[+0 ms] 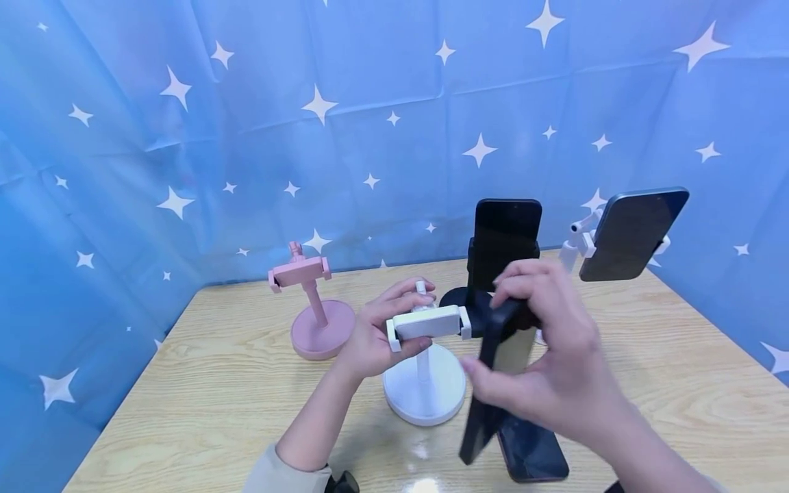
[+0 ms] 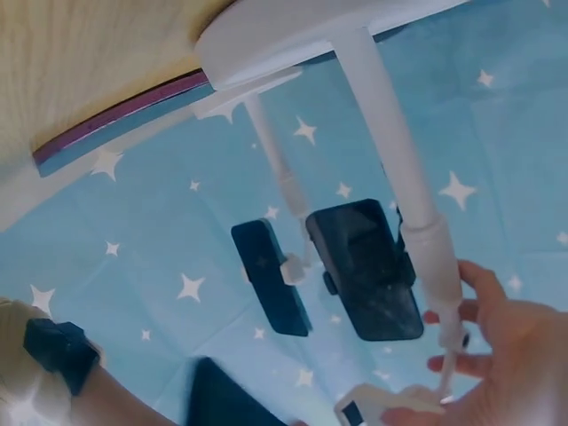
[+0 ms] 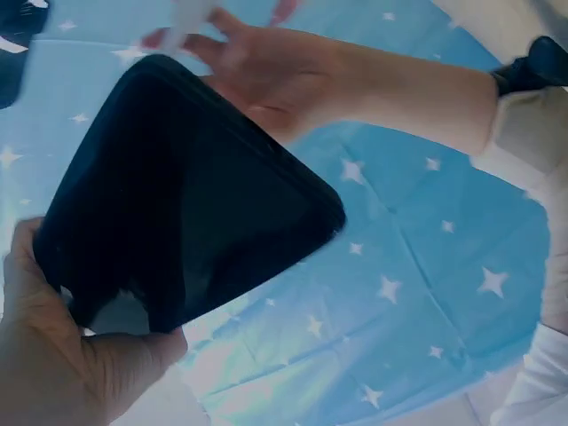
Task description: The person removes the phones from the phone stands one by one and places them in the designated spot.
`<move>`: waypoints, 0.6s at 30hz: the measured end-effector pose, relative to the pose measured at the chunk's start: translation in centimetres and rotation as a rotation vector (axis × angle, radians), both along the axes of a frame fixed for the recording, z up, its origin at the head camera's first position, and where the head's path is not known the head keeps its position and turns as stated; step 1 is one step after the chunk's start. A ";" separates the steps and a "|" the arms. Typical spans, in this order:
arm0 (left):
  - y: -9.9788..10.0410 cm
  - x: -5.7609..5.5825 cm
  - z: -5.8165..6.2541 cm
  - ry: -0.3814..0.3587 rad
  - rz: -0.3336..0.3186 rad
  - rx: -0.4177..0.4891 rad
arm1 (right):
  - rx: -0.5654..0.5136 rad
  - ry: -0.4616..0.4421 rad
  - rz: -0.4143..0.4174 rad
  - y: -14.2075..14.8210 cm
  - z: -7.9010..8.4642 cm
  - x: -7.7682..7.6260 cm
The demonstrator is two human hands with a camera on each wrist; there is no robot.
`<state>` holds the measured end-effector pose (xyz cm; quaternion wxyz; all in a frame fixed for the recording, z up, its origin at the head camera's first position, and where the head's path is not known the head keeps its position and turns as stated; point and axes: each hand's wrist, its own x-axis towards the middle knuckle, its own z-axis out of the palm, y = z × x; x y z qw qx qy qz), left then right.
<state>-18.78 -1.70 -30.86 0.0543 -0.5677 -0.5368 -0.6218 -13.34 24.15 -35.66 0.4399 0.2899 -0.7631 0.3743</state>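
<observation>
In the head view my left hand (image 1: 385,322) grips the head of a white phone stand (image 1: 431,322), fingers behind the clamp and thumb under it. The stand's round base (image 1: 425,400) rests on the table, and its clamp holds no phone. To the right, my right hand (image 1: 555,349) grips a dark phone (image 1: 479,421) by its edges, tilted and held just right of the white clamp. The right wrist view shows this phone's broad dark face (image 3: 195,195), with the thumb at its lower edge. In the left wrist view the left hand (image 2: 510,355) reaches round the stand's upper neck.
A pink phone stand (image 1: 320,322) stands at the left. Behind my right hand, a black stand (image 1: 462,299) holds a phone (image 1: 507,233). Farther right a white stand (image 1: 570,250) holds another phone (image 1: 635,236). One more phone (image 1: 533,452) lies flat near the front of the table (image 1: 203,411).
</observation>
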 end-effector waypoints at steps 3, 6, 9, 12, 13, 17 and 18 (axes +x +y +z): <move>0.0 -0.3 0.1 -0.019 -0.012 -0.003 | 0.033 -0.170 -0.183 -0.6 5.0 3.9; 0.1 -0.7 0.4 -0.045 -0.006 -0.009 | 0.086 -0.382 -0.355 -2.2 9.5 7.0; 0.1 -1.3 0.6 -0.070 0.019 -0.023 | 0.121 -0.590 -0.443 -2.3 10.6 7.7; 0.1 -2.2 1.0 -0.082 0.051 -0.035 | 0.175 -0.764 -0.490 -0.9 9.0 7.2; 0.1 -2.5 1.2 -0.079 0.063 -0.035 | 0.193 -0.808 -0.502 -0.2 8.2 6.9; 0.1 -3.9 1.8 -0.091 0.102 -0.027 | 0.259 -0.896 -0.537 2.1 5.1 6.0; 0.0 -4.2 1.9 -0.089 0.112 -0.022 | 0.274 -0.907 -0.543 2.5 4.6 5.8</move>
